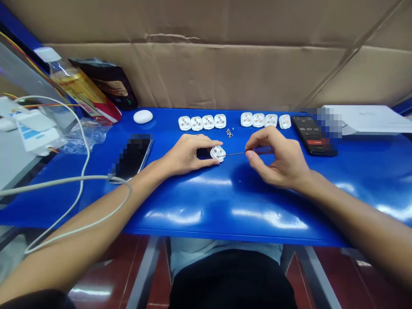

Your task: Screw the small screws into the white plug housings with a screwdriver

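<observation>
My left hand [189, 155] pinches a small white plug-like piece [220, 151] with metal parts inside, just above the blue tabletop. In my right hand [279, 159] is a screwdriver [261, 150] with a dark blue handle. Its thin shaft points left, and the tip reaches the metal parts of the held piece; whether it sits in a screw head is too small to tell. Behind my hands lies a little heap of small screws [229, 133]. Similar white pieces stand in two rows, a left row [202, 122] and a right row [259, 119].
A phone showing a timer [310, 139] and a white box [370, 119] lie at right. At left are another phone [135, 156], a white oval case [143, 116], a bottle [80, 88] and a dark pouch [109, 83]. A white cable [84, 163] loops across my left forearm. Cardboard [199, 73] stands behind.
</observation>
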`<state>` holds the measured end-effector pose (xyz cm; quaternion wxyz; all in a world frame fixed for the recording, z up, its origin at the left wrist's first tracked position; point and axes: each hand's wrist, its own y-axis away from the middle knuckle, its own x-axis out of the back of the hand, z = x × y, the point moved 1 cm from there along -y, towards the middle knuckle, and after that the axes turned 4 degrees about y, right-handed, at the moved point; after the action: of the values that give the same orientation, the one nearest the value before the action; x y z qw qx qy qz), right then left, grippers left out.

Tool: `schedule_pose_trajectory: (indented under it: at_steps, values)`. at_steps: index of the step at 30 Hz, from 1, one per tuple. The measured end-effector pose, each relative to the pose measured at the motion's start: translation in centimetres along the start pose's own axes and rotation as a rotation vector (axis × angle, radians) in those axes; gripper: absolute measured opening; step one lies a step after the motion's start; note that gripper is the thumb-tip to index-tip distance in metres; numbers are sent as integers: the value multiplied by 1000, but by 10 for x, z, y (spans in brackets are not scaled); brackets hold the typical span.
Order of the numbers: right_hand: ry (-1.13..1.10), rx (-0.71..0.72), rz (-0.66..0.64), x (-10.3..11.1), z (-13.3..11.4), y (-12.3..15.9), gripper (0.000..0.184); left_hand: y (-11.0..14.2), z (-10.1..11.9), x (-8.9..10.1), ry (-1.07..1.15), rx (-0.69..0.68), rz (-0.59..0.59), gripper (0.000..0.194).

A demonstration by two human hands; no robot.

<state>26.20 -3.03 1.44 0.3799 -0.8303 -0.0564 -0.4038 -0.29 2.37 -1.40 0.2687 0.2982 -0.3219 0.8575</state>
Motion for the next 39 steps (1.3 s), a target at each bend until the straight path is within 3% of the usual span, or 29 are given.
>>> schedule_pose_trajectory:
  at_steps: [4,12,17,22,26,31,39]
  values:
    - [54,-47,31,-2,1,0,6,0,0,0,17,-12,-7,45]
    - [84,14,69,-3,1,0,5,0,0,1,-9,0,-18,45]
    - [63,3,42,-4,2,1,15,0,-2,1,-1,4,-19,46]
    - [155,0,57,-2,1,1,8,0,-1,1,-2,-7,-16,46]
    - [106,22,26,-2,1,0,18,-1,-1,1,5,-1,-18,46]
    - [197,29,46,-2,0,1,6,-1,0,2,-12,-2,-19,46]
    - [161,65,-19,0,-1,0,13,0,-2,2,-30,-40,-2,46]
